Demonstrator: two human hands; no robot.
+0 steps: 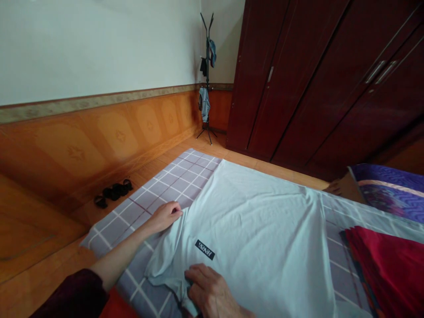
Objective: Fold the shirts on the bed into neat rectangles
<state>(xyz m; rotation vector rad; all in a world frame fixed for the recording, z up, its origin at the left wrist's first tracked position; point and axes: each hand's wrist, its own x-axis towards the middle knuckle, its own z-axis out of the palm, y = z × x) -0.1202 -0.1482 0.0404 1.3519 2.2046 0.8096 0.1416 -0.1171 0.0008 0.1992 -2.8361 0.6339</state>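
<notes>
A pale T-shirt (258, 221) lies spread over a grey bed sheet (165, 181) with white checks. On its chest is a small black label with white letters (204, 249). My left hand (167, 215) is closed at the shirt's left side, its curled fingers pinching the sleeve edge. Nearer to me, my right hand (212, 291) grips the bunched fabric by the upper edge of the shirt, below the label. The fingertips of this hand are partly hidden. Creases run across the cloth towards its far right corner.
Folded red cloth (391, 265) lies on the bed at right, beyond it a purple patterned item (391, 190). Dark shoes (113, 192) stand on the floor at left. A coat rack (207, 79) and a dark red wardrobe (298, 79) are behind the bed.
</notes>
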